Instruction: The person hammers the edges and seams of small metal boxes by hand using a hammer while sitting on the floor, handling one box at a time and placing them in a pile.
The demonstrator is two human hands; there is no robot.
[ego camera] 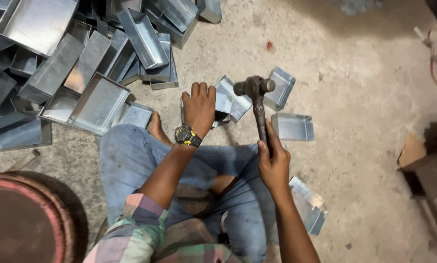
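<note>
Right hand (pixel 273 165) grips the hammer (pixel 255 92); left hand (pixel 199 108) presses flat on a metal tray (pixel 230 100).

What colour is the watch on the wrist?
The chunky wristwatch on the left hand is black with yellow accents, seen in the head view.

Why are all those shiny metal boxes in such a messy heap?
The metal trays at upper left lie tumbled, tilted and overlapping on the concrete floor. A few more sit scattered near the left hand and the hammer in the right hand. Nothing looks spilled.
</note>
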